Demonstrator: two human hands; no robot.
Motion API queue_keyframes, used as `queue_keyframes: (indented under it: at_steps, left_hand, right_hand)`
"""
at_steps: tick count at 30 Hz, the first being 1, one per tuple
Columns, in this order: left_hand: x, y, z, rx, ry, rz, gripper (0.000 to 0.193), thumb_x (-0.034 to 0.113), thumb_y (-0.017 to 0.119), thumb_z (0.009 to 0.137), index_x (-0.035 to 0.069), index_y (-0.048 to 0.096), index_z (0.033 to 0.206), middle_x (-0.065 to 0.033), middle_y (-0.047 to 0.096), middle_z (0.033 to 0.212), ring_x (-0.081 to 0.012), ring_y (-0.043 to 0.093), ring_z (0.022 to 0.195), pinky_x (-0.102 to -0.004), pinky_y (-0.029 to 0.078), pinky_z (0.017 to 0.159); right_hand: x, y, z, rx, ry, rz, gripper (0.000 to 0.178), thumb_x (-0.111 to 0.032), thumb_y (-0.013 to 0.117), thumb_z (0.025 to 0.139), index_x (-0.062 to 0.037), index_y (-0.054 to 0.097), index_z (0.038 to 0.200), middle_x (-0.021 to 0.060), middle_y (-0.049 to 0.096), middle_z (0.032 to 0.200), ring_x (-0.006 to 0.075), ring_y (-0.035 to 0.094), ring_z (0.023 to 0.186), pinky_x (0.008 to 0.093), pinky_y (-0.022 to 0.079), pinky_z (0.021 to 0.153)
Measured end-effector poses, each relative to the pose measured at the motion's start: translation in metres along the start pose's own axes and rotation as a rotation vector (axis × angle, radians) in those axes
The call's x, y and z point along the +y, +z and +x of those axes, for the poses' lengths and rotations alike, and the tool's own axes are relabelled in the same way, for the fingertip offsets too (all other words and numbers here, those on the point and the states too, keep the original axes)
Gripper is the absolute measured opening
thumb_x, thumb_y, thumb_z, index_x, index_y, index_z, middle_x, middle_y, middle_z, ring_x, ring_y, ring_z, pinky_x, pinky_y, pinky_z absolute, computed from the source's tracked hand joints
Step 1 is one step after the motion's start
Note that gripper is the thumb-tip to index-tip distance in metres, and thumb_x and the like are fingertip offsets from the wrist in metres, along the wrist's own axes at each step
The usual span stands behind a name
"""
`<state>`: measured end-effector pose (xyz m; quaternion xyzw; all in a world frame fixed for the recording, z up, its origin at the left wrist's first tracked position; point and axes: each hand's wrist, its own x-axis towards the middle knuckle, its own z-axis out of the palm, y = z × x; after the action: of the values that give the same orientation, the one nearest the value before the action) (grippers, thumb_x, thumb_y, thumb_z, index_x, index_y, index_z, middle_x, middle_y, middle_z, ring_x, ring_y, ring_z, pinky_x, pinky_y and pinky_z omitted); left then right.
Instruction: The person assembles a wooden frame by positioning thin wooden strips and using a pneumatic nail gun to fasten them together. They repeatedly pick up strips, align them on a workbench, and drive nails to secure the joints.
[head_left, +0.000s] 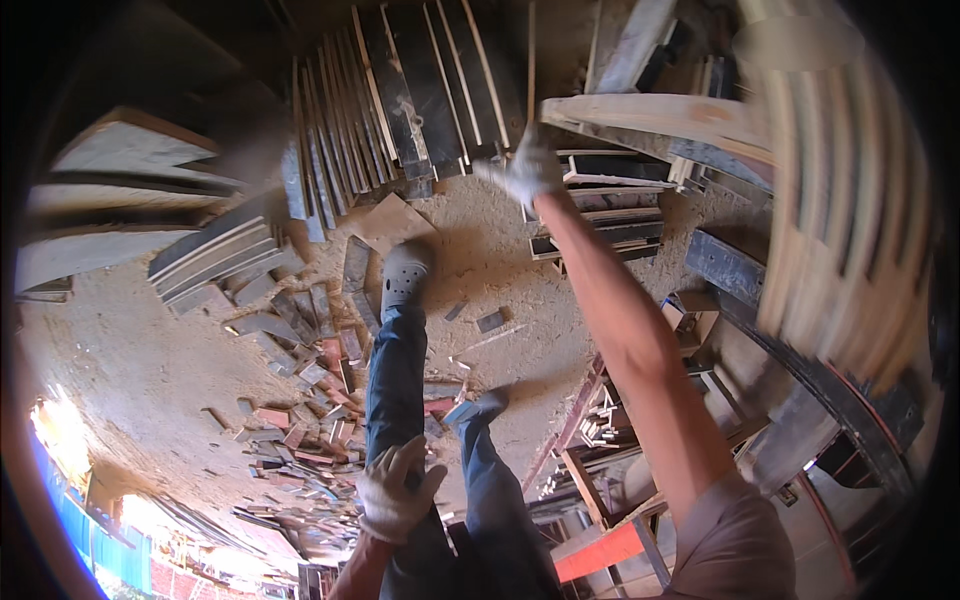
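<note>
Right of centre I have a small open wooden box (702, 325), its contents too dim to make out; below it, light stick ends (606, 432) sit among framing. My left hand (398, 490) lies on the trouser leg (395, 370) at lower centre, fingers loosely bent, gripping nothing. My right hand (525, 172), upper centre, looks spread, though blurred; I cannot tell whether it touches the pale plank (660, 115) beside it. Dark boards (410, 100) stand above, a low stack (625, 220) sits beside the wrist, and a blurred slatted stack (850, 200) crowds the right edge. Sandy floor (520, 345) runs between that side and the scattered offcuts (273, 416) at left.
</note>
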<state>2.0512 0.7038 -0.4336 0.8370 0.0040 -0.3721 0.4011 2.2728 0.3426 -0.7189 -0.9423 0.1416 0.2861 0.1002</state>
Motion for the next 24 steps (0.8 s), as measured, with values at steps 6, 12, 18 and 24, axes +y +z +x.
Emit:
queue_keyframes:
  at_steps: [6, 12, 18, 24]
  left_hand:
    - [-0.023, -0.029, 0.027, -0.022, -0.042, -0.102, 0.043, 0.017, 0.083, 0.072, 0.005, 0.07, 0.112, -0.005, 0.067, 0.074, -0.0218, 0.064, 0.061, -0.0353, 0.051, 0.057]
    - [-0.014, -0.029, 0.039, 0.015, -0.19, -0.275, 0.044, 0.015, 0.084, 0.073, 0.004, 0.069, 0.113, -0.0081, 0.069, 0.076, -0.0217, 0.067, 0.062, -0.0341, 0.054, 0.058]
    - [-0.016, -0.033, 0.043, -0.021, -0.119, -0.18, 0.045, 0.015, 0.084, 0.074, 0.004, 0.068, 0.115, -0.0088, 0.071, 0.08, -0.0224, 0.069, 0.065, -0.0346, 0.056, 0.06]
    - [-0.003, -0.045, 0.052, -0.066, -0.257, -0.234, 0.038, 0.013, 0.077, 0.078, 0.001, 0.067, 0.112, -0.0121, 0.073, 0.086, -0.0295, 0.069, 0.07, -0.0406, 0.055, 0.067]
  right_hand:
    - [-0.026, 0.039, 0.125, 0.04, 0.099, -0.1, 0.155, -0.089, 0.07, 0.06, 0.0111, 0.002, 0.157, 0.0357, 0.048, 0.143, 0.0403, 0.058, 0.127, 0.0392, 0.05, 0.105]
    - [0.017, 0.036, 0.135, 0.091, 0.096, 0.028, 0.065, -0.038, 0.07, 0.081, -0.0057, 0.053, 0.136, 0.0261, 0.071, 0.109, 0.0375, 0.072, 0.097, 0.045, 0.058, 0.088]
    - [-0.023, 0.062, 0.08, 0.234, 0.078, 0.078, 0.072, -0.04, 0.073, 0.088, -0.0039, 0.043, 0.142, 0.0245, 0.068, 0.106, 0.0401, 0.069, 0.088, 0.0516, 0.057, 0.077]
    - [-0.055, 0.073, 0.077, 0.133, 0.129, 0.019, 0.139, -0.066, 0.084, 0.066, -0.0003, 0.005, 0.16, 0.0399, 0.041, 0.142, 0.0474, 0.055, 0.118, 0.0494, 0.049, 0.1]
